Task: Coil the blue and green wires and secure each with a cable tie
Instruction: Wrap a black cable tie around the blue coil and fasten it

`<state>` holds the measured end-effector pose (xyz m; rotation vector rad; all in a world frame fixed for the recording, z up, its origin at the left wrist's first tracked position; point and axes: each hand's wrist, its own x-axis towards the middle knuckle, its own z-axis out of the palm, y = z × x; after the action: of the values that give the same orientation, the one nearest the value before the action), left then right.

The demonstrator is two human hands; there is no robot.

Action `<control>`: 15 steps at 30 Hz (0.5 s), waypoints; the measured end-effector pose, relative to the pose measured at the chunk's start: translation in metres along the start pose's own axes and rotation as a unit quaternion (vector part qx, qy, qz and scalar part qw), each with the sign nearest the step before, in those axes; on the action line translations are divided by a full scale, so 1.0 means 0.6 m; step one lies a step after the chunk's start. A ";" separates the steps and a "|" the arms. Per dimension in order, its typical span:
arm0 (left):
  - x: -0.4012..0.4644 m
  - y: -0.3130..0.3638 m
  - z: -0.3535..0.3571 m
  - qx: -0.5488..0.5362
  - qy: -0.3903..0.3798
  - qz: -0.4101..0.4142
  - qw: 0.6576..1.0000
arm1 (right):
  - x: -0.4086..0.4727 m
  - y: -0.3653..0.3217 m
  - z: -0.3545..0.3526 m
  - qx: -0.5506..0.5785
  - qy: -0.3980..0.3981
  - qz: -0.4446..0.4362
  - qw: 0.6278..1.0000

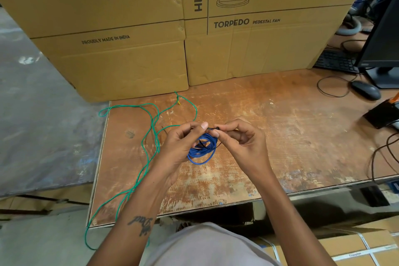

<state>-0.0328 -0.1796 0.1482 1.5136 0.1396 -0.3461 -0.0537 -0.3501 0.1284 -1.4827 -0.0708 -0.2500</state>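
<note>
Above the middle of the worn wooden worktop (269,136), the left hand (183,142) grips the coiled blue wire (201,151) while the right hand (239,138) pinches a thin black cable tie (213,129), apparently to bind it, with the loose green wire (149,136) trailing off the left edge.

Worn plywood tabletop (280,136), orange-brown with pale scuffed patches, seen from above. Two large cardboard cartons (129,60) stand side by side along its far edge; the right one is printed "TORPEDO PEDESTAL FAN". At the right, a black keyboard (336,61), a black mouse (366,90) with its cable, and the base of a dark monitor (382,49) rest on the table. Grey concrete floor (32,125) lies to the left. Lighting is even and diffuse.
</note>
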 end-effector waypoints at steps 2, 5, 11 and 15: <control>-0.001 -0.001 0.000 -0.007 0.005 -0.003 1.000 | 0.000 0.000 -0.001 0.002 0.000 0.000 1.000; 0.000 -0.002 -0.004 -0.027 -0.009 -0.017 0.999 | 0.001 0.001 -0.002 0.000 -0.005 -0.002 1.000; 0.002 -0.001 -0.011 -0.025 -0.033 -0.039 0.998 | 0.002 0.006 -0.006 -0.039 -0.016 -0.023 0.999; 0.000 0.000 0.007 -0.018 0.004 -0.002 1.000 | 0.002 0.007 -0.003 -0.064 -0.002 -0.024 0.998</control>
<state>-0.0335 -0.1836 0.1485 1.4790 0.1539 -0.3400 -0.0520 -0.3518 0.1245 -1.6092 -0.0938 -0.2949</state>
